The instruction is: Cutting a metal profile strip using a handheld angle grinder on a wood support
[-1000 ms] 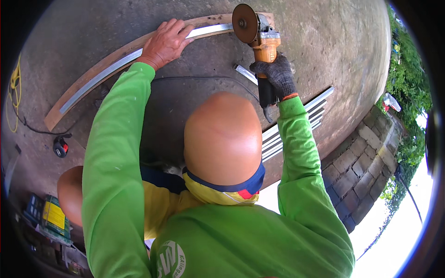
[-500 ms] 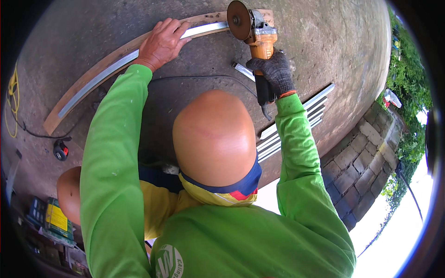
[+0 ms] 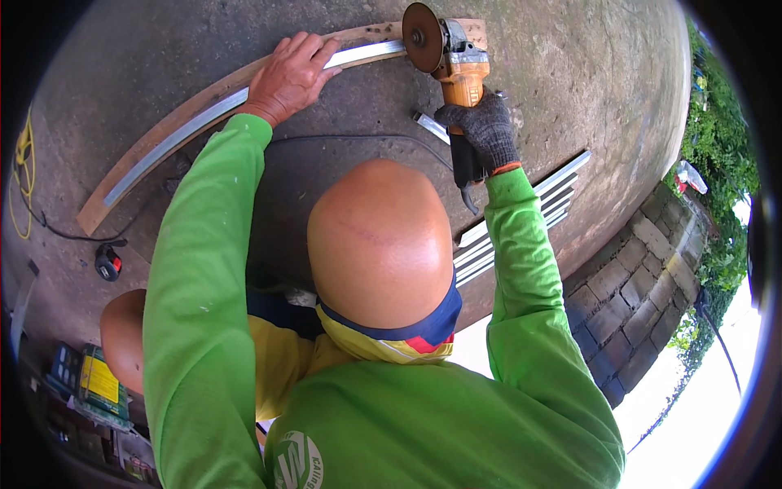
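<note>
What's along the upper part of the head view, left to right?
Yellow cord → wooden board → metal strip → left hand → angle grinder → right hand → stacked metal strips → block wall.

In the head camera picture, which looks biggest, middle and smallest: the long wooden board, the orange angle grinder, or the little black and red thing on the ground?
1. Wooden board
2. Angle grinder
3. Black and red thing

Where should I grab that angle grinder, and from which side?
Grip the angle grinder by its slim dark rear handle, coming from behind, as the gloved right hand does. The cutting disc sits exposed at the far end, so fingers belong well back.
</note>
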The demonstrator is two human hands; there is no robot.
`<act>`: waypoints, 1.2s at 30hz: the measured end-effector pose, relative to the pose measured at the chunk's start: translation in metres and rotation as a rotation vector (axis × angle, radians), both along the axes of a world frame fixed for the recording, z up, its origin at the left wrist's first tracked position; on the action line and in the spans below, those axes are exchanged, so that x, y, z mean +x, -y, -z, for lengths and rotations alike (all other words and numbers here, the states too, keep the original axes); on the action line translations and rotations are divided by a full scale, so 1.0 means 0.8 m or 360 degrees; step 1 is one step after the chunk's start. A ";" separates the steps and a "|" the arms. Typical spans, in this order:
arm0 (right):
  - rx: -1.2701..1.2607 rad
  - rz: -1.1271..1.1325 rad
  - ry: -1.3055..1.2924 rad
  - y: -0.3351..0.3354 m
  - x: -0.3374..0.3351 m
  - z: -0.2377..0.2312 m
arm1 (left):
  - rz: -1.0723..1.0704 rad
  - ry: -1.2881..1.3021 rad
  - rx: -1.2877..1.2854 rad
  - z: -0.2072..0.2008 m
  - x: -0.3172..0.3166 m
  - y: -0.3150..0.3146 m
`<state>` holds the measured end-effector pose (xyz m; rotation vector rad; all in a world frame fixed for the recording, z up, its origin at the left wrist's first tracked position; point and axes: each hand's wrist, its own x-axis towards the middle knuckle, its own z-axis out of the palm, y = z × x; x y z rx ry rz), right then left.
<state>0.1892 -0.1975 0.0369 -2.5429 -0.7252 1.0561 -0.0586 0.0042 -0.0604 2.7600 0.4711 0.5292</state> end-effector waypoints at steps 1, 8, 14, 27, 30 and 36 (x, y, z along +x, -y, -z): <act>-0.0016 -0.0001 0.0013 0.000 0.001 0.002 | 0.0005 0.0004 -0.0005 0.000 0.000 0.000; -0.0071 -0.0035 0.0042 0.001 0.004 0.005 | 0.0005 -0.0001 -0.0029 -0.001 0.000 0.001; -0.0096 -0.0037 0.0085 -0.001 0.001 0.000 | 0.0008 -0.0021 -0.0015 0.000 0.000 0.001; -0.0049 0.0009 0.0028 -0.010 -0.011 -0.012 | 0.0013 0.0004 -0.0004 0.001 -0.002 0.001; -0.0023 0.0013 0.0046 -0.011 -0.011 -0.012 | 0.0006 -0.0020 -0.0001 0.000 -0.002 0.000; 0.0013 -0.0084 0.0125 -0.003 0.001 0.004 | 0.0018 -0.0003 0.0025 0.000 0.002 0.001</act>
